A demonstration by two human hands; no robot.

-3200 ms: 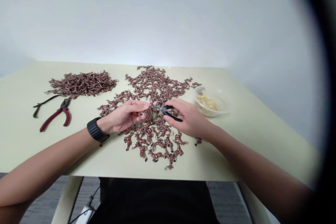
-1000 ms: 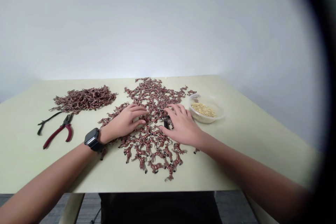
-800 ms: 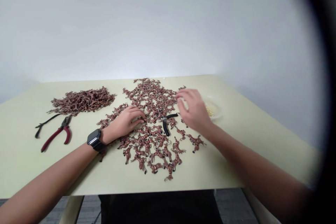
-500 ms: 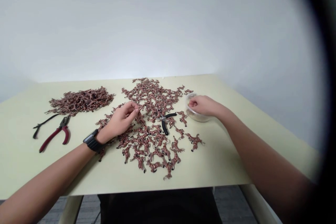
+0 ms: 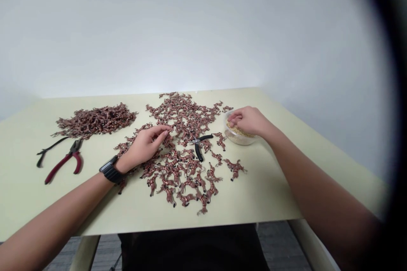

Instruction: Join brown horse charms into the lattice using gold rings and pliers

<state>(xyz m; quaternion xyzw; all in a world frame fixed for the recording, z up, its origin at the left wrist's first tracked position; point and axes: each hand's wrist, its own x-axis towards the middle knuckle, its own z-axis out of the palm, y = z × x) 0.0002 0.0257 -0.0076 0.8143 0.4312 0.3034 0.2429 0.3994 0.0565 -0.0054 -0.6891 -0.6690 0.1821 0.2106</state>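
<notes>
Small brown horse-shaped charms [image 5: 187, 169] lie spread over the middle of the pale table [image 5: 276, 186]. My left hand [image 5: 144, 146], with a black watch [image 5: 110, 170] on the wrist, rests on the charms with fingertips pinched together on one of them. My right hand [image 5: 249, 120] reaches into a clear plastic bowl [image 5: 238, 137] of tiny gold bits, fingers curled down into them. Black-handled pliers [image 5: 199, 144] lie on the charms between my hands.
A heap of the same brown charms [image 5: 95, 119] sits at the back left. Red-handled pliers [image 5: 65, 160] and a black tool [image 5: 49, 150] lie at the left. The table's front edge runs close to my body.
My right hand set the black pliers down on the charms and moved right into the bowl. My left hand lowered onto the charms and pinched one.
</notes>
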